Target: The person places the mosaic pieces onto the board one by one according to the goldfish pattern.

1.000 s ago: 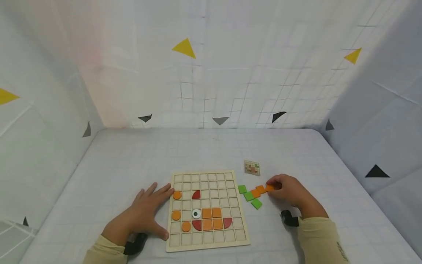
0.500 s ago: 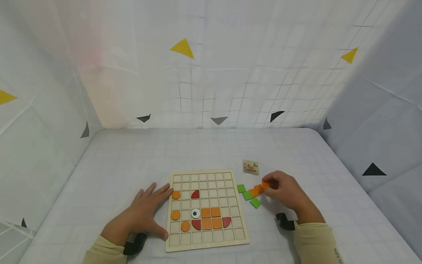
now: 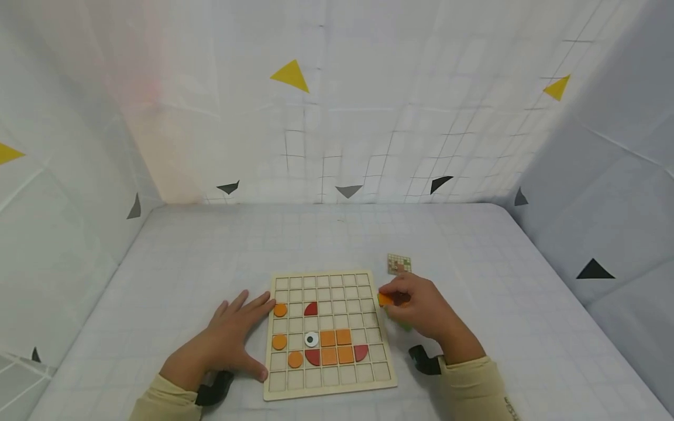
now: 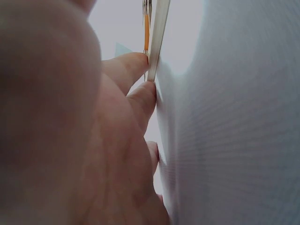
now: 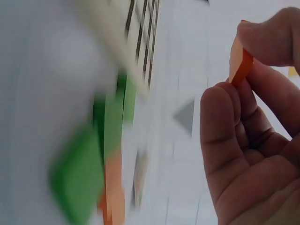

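Note:
My right hand (image 3: 421,307) pinches an orange square tile (image 5: 240,61) between thumb and fingers, raised beside the right edge of a wooden grid board (image 3: 326,390). With fingers spread, my left hand (image 3: 226,339) rests along the board's left edge. In the left wrist view, fingertips (image 4: 149,91) touch that edge. On the board lie a two-by-two block of orange squares (image 3: 344,337), an eye disc (image 3: 312,339), several orange discs (image 3: 279,342) and red quarter-circles (image 3: 311,309). Below the right hand are green tiles (image 5: 77,173) and orange tiles (image 5: 114,187), mostly hidden in the head view.
A small card with a grid picture (image 3: 398,263) lies behind the right hand, past the board's upper right corner. White cloth walls marked with yellow and black shapes enclose the white table (image 3: 210,240) at the back and sides.
My right hand has lifted the orange square from the loose tiles and carried it left to the board's right edge. The left hand keeps its place.

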Tool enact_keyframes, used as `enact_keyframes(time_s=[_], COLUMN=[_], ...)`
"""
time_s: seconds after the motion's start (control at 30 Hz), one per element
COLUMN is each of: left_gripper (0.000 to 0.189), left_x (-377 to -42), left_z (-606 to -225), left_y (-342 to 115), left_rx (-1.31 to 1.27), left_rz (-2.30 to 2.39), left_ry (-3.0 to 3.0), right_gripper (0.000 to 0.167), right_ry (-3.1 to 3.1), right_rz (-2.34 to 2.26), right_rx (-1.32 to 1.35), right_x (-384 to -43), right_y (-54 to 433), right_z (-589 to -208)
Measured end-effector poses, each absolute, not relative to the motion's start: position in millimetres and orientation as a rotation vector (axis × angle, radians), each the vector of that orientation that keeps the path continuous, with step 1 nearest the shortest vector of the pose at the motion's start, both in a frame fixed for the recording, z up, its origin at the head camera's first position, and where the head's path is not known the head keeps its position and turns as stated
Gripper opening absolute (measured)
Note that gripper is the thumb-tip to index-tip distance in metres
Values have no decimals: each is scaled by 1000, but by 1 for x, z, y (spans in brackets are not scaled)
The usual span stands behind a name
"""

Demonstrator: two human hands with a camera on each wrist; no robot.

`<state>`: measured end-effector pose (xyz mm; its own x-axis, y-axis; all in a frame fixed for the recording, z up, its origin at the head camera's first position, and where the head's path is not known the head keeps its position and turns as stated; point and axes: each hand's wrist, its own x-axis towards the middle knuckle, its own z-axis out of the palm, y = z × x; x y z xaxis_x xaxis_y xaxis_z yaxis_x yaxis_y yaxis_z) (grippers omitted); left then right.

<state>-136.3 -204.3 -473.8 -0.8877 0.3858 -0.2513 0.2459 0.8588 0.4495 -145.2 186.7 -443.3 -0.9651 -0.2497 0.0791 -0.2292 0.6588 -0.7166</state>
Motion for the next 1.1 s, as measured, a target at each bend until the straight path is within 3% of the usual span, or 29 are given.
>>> enact_keyframes(time_s=[0.33, 0.6, 1.1], left_gripper=[137, 137, 137], left_x=[-136, -136, -137], left_z=[-475, -477, -476], left_y=[-206, -207, -207], left_rx=[460, 478, 479], left_rz=[593, 590, 594], left_ry=[2701, 2712, 2701], right_gripper=[29, 18, 18], right_ry=[2691, 2718, 2681], right_rz=[-1193, -1007, -642], right_rx=[-691, -854, -895], right_x=[-145, -150, -159], right_y=[131, 99, 65], right_z=[-450, -450, -448])
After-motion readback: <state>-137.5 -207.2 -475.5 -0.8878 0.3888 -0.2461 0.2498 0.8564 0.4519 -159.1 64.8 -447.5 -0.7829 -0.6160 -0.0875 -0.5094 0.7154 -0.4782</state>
